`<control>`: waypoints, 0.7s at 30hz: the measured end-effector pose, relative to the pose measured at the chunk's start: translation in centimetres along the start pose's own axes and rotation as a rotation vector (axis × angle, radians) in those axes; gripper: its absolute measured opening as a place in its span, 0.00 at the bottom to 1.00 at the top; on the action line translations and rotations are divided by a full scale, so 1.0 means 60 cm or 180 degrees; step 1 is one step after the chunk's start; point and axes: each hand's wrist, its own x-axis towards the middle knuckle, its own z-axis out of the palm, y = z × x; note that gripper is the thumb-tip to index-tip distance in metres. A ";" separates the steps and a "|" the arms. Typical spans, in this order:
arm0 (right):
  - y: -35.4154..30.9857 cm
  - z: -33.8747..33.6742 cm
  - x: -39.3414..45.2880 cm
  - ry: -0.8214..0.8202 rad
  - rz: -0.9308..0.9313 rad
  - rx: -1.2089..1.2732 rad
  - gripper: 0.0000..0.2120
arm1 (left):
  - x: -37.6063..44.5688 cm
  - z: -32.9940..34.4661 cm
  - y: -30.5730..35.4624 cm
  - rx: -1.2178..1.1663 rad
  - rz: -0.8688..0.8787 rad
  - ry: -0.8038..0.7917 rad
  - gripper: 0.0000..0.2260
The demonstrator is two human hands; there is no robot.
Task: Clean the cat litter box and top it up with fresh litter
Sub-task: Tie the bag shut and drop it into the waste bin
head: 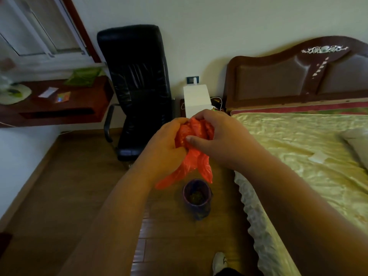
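Nearest the camera, a white shoe (219, 262) stands on the brown wooden plank floor (79, 196). Both bare forearms reach forward from the near edge and meet at mid-frame. The left hand (165, 142) curls its fingers around the left side of a crumpled red plastic bag (194, 134), and the right hand (215, 136) grips the bag's right side, thumb pressed across the thin, wrinkled film. Two loose tails of the bag hang below the hands.

Directly under them, on the floor, stands a small round purple bin (197, 198), open at the top, with dark, greenish matter inside; what it is cannot be told. The litter box itself is not visible.

To the right lies a bed (298, 156) with a glossy yellow quilted cover and scalloped edge, and a padded brown headboard further back. Beyond the hands a white boxy unit (197, 100) sits against the wall, a black leather office chair (137, 86) to its left, and a dark red wooden desk (59, 104) at far left.
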 end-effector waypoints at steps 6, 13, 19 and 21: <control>0.056 -0.017 0.087 -0.0116 -0.0094 -0.0001 0.22 | 0.093 0.025 -0.013 -0.0093 -0.0060 0.0150 0.26; 0.092 -0.024 0.163 -0.0009 0.0114 -0.0104 0.21 | 0.199 0.034 -0.034 -0.0234 0.0056 0.0022 0.24; 0.102 -0.008 0.232 0.0218 0.0482 -0.0350 0.21 | 0.297 0.019 -0.069 -0.0329 0.0198 -0.0382 0.24; 0.102 0.000 0.256 0.0296 0.0598 -0.0357 0.21 | 0.327 0.010 -0.084 -0.0405 0.0261 -0.0530 0.24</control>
